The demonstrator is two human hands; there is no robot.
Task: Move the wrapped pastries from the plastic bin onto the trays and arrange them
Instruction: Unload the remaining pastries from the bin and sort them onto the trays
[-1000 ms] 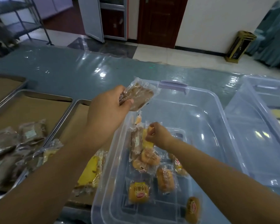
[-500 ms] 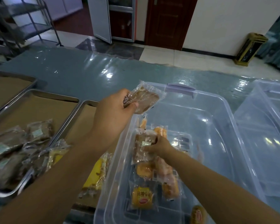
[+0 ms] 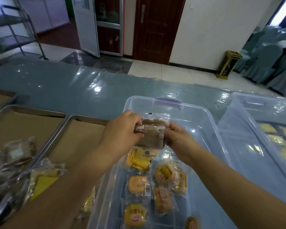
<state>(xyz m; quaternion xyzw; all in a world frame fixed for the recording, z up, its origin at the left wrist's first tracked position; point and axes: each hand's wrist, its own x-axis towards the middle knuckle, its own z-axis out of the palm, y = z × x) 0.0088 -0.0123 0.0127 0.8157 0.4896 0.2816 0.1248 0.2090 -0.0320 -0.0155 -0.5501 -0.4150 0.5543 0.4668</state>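
Fingers point(image 3: 133, 119) of both hands curl onto a brown wrapped pastry point(image 3: 151, 139): left hand point(image 3: 120, 134) pinches its 9 o'clock end, right hand point(image 3: 177, 138) its 3 o'clock end. Pastry hangs above the plastic bin point(image 3: 205, 111), long axis running 9 to 3. Nearest tray point(image 3: 82, 139) lies at 9 o'clock, on the left hand's side, so that hand looks better placed to carry it across.

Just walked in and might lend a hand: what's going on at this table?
A person is emptying a clear plastic bin of wrapped pastries. The left hand and right hand hold brown pastries together above it. Orange ones lie in the bin; others sit on the trays at left.
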